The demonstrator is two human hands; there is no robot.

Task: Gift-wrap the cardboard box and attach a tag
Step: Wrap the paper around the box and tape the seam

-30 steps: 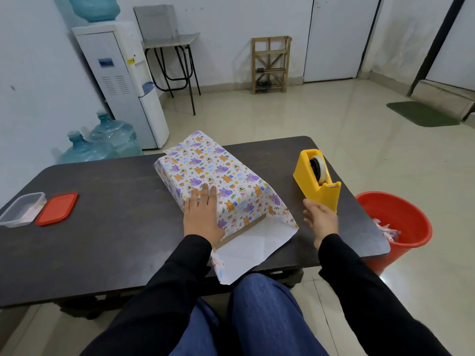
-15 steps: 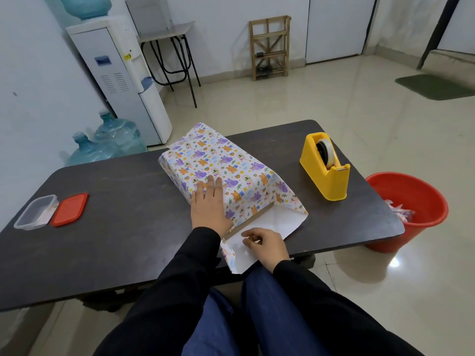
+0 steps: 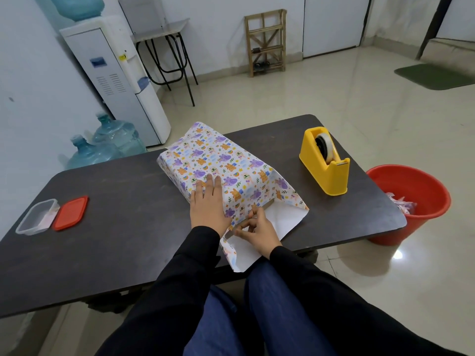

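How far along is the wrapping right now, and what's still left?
Done: wrapping paper is folded over the top and long sides. In hand: left hand presses flat on top while right hand pinches the paper's near edge. Left: the near flap lies open, white side up; the tape dispenser stands by; no tag visible.

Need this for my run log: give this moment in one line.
left hand flat on box | right hand curled at paper edge | tape dispenser untouched

On the table point(image 3: 115, 227), the wrapped box point(image 3: 218, 165) lies centre, the tape dispenser point(image 3: 321, 173) right of it, the container point(image 3: 36, 217) far left.
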